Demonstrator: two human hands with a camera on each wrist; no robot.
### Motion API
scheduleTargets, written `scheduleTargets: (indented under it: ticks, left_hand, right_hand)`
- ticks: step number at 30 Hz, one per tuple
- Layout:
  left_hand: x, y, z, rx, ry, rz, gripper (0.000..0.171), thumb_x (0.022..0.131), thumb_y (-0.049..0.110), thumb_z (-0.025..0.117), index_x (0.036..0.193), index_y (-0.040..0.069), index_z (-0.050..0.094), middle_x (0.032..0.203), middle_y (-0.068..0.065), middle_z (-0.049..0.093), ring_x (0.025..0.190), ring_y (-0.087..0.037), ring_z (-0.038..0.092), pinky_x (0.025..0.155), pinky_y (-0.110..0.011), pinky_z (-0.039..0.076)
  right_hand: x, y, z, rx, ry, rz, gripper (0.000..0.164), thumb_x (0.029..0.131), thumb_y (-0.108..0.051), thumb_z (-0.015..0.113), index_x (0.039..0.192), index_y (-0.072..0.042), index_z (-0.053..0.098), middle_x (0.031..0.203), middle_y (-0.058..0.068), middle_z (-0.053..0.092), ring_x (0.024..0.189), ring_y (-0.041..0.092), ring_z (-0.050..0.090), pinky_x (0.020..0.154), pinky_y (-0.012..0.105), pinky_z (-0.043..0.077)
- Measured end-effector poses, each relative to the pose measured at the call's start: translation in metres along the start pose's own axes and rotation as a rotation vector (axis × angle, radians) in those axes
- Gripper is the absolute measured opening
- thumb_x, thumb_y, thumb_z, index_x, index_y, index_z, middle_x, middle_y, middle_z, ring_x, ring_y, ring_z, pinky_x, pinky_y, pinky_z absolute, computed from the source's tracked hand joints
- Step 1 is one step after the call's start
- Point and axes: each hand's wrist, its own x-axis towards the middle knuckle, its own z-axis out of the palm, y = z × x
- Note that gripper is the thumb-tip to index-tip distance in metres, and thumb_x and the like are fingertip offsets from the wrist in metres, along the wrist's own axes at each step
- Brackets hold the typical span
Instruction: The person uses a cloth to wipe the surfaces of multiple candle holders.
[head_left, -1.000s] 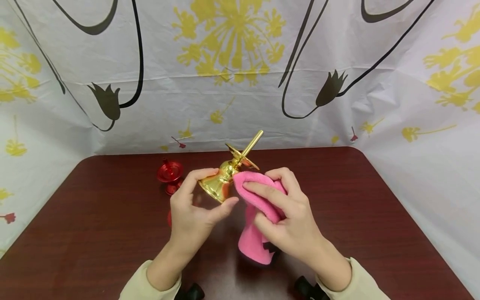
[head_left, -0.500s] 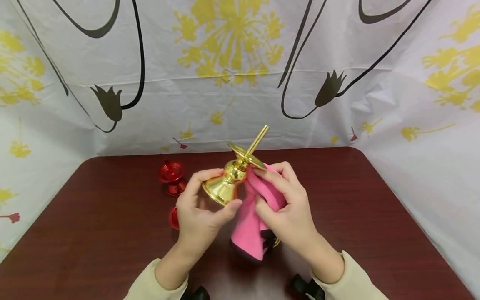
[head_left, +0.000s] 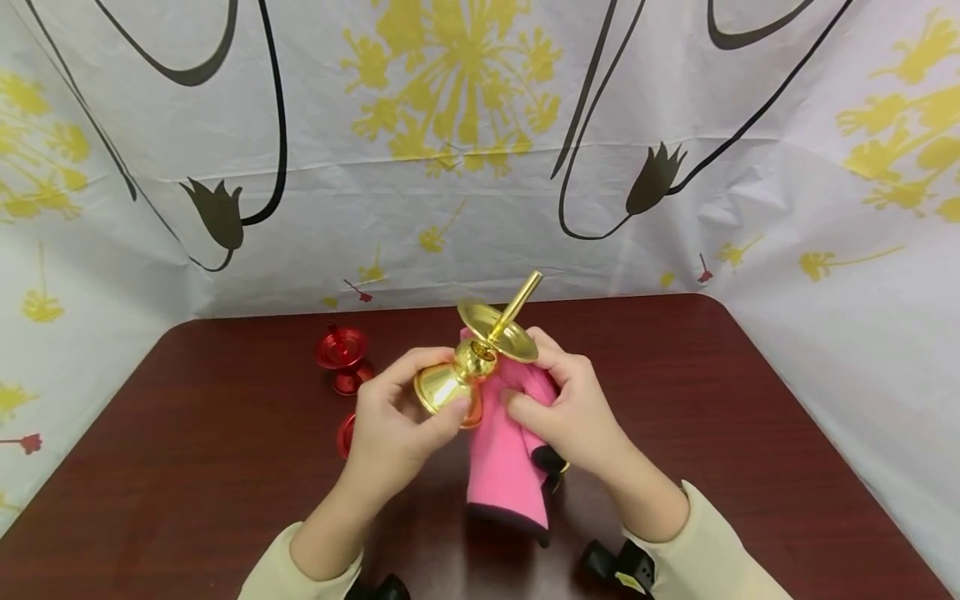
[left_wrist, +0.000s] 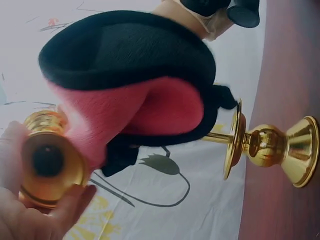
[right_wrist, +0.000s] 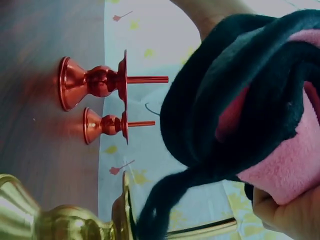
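Observation:
A shiny gold candlestick (head_left: 476, 360) with a dish and a thin spike tilts up to the right above the table. My left hand (head_left: 393, 433) grips its flared base between thumb and fingers; the left wrist view shows the base's underside with a dark hole (left_wrist: 47, 162). In my right hand (head_left: 573, 408) is a folded pink cloth (head_left: 504, 475) with black edging, pinched by thumb and fingers. It lies right at the candlestick's waist, just under the dish, and its loose end hangs down. The right fingertips are partly hidden behind the dish.
Two red candlesticks, one farther back (head_left: 341, 350) and one partly behind my left hand (head_left: 345, 435), stand on the dark wooden table (head_left: 187, 467). A second gold candlestick (left_wrist: 265, 145) stands upright near the cloth. A patterned white sheet (head_left: 480, 208) hangs behind the table.
The candlestick has turned so its dish faces me more. The cloth and right hand have shifted from the side of the base to behind the waist under the dish.

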Motion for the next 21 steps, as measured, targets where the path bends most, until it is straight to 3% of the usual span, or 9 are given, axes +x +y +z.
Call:
scheduleTargets:
  ticks: [5,9,16,21]
  left_hand:
    - [0.002,0.001,0.001,0.056,-0.038,-0.176,0.037,0.078,-0.004,0.075,0.114,-0.005,0.067,0.108,-0.022,0.068,0.085,-0.013,0.066,0.072,-0.025,0.06]
    - [0.003,0.004,0.002,0.171,-0.039,-0.247,0.035,0.078,0.005,0.08,0.111,-0.001,0.071,0.107,-0.017,0.071,0.088,-0.017,0.065,0.075,-0.023,0.058]
    - [0.004,0.001,0.002,0.321,-0.011,-0.279,0.031,0.076,0.013,0.084,0.105,0.005,0.075,0.098,-0.01,0.075,0.083,-0.015,0.066,0.071,-0.021,0.057]
    - [0.003,-0.003,0.005,0.399,-0.02,-0.213,0.027,0.074,0.014,0.085,0.099,0.008,0.076,0.089,-0.004,0.076,0.077,-0.011,0.066,0.069,-0.024,0.057]
  right_hand:
    - [-0.003,0.003,-0.007,-0.03,-0.04,0.081,0.026,0.08,0.006,0.062,0.104,0.001,0.07,0.095,0.006,0.058,0.072,0.009,0.055,0.053,0.023,0.048]
    - [-0.003,0.002,-0.011,-0.078,-0.078,0.155,0.028,0.079,0.004,0.062,0.106,-0.001,0.071,0.093,0.009,0.058,0.065,0.009,0.054,0.05,0.024,0.046]
    - [0.003,0.0,-0.015,-0.161,-0.165,0.239,0.028,0.078,0.0,0.064,0.103,-0.005,0.074,0.091,0.008,0.06,0.068,0.01,0.051,0.053,0.023,0.044]
    - [0.0,-0.001,-0.024,-0.202,-0.199,0.239,0.028,0.079,0.001,0.064,0.104,-0.005,0.074,0.091,0.007,0.061,0.072,0.011,0.054,0.055,0.023,0.046]
